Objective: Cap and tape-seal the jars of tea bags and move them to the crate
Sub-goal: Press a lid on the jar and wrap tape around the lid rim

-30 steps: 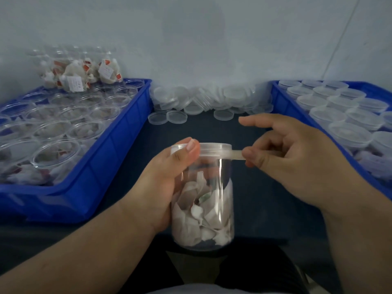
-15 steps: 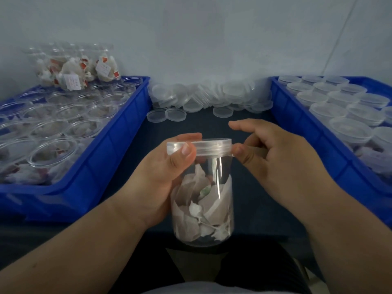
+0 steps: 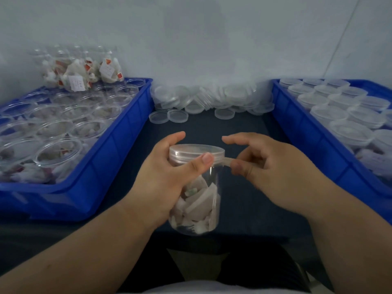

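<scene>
A clear jar (image 3: pixel 198 206) holding white tea bags is held upright over the dark table's front edge. Its clear cap (image 3: pixel 196 152) is on. My left hand (image 3: pixel 167 177) grips the jar from the left, thumb pressed on the cap's rim. My right hand (image 3: pixel 273 168) pinches a strip of clear tape (image 3: pixel 224 161) that runs from the cap's right side. The index finger of that hand sticks out above the cap.
A blue crate (image 3: pixel 118 158) at left holds several open jars of tea bags. Another blue crate (image 3: pixel 297 132) at right holds several capped jars (image 3: pixel 347 132). Loose clear caps (image 3: pixel 212 100) are heaped at the back by the wall. The dark table (image 3: pixel 212 128) lies between the crates.
My right hand went in close to the cap, then drew back right a little with the tape strip. The jar turned slightly in my left hand.
</scene>
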`<state>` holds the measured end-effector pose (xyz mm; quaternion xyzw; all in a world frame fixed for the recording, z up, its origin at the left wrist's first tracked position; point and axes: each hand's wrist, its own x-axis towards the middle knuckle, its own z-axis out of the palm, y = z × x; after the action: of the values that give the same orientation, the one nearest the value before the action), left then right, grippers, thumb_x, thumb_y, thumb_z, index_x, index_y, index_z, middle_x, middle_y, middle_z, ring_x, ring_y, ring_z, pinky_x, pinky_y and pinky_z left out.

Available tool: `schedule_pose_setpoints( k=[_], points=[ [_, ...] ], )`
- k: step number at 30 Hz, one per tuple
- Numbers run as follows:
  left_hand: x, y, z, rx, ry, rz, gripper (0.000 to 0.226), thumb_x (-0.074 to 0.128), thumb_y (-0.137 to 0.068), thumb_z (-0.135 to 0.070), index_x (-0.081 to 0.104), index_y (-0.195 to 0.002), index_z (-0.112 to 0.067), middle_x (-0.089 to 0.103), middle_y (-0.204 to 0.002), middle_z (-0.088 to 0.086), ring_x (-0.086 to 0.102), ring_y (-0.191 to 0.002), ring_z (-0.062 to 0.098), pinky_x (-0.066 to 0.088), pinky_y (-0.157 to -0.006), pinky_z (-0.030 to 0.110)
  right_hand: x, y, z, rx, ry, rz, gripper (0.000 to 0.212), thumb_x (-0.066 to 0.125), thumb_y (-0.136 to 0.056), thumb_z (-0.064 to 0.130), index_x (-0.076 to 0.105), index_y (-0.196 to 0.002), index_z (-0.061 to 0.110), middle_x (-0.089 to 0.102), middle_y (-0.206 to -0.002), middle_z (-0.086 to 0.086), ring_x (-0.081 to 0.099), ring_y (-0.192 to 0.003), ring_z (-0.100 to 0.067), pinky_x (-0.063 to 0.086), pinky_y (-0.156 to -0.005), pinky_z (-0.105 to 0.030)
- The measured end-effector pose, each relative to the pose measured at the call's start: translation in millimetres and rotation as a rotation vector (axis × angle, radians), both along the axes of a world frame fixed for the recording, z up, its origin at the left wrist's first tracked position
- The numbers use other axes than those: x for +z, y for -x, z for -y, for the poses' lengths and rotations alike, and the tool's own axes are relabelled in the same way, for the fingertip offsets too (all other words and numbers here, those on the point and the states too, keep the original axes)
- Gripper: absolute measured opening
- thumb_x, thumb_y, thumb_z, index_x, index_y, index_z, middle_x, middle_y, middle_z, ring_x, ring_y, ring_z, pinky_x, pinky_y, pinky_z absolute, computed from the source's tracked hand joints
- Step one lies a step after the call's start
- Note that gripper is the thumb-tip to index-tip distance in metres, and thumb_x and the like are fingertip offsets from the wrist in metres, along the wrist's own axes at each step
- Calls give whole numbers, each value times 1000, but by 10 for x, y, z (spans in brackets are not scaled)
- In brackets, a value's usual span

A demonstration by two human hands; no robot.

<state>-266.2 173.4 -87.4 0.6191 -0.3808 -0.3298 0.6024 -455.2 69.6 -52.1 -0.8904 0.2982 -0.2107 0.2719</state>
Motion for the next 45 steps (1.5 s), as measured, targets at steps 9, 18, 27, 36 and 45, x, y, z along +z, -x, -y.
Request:
schedule_pose_setpoints(
  k=[9,18,27,36,45],
  points=[
    [14,55,11,-29,6,-92,105,85,-17,-83,63,-117,-57,68,-121,-15,70,-107,6,58,-87,32,86,102,112,54,-95,8,31,59,-84,51,47,-113,54,71,-85,25,63,-72,3,44,-57,-12],
    [17,-5,-26,-169,65,-76,123,92,-29,-75,48,-141,-50,69,-124,-18,67,-116,8,55,-93,33,3,-50,17,-96,-6,35,25,59,-78,60,47,-98,53,63,-92,30,60,-81,11,41,-50,-7],
    [-59,-20,1,-4,23,220,99,78,-32,-90,44,-124,-71,59,-119,-30,62,-107,-7,56,-92,31,-51,-64,41,15,-41,-99,8,55,-93,44,53,-97,51,61,-95,32,60,-85,7,49,-65,-18],
    [-83,-3,-5,-31,36,193,66,81,-45,-73,61,-106,-57,66,-107,-27,72,-89,3,61,-68,26,-35,-33,113,72,-49,-214,19,47,-92,46,62,-96,56,67,-92,25,63,-85,3,51,-68,-18],
    [-87,70,-29,2,80,185,62,84,-40,-74,63,-93,-49,68,-99,-26,73,-82,4,59,-63,23,-148,-127,65,-48,66,-49,15,57,-91,38,70,-94,43,62,-80,23,53,-88,14,36,-73,0]
  ],
)
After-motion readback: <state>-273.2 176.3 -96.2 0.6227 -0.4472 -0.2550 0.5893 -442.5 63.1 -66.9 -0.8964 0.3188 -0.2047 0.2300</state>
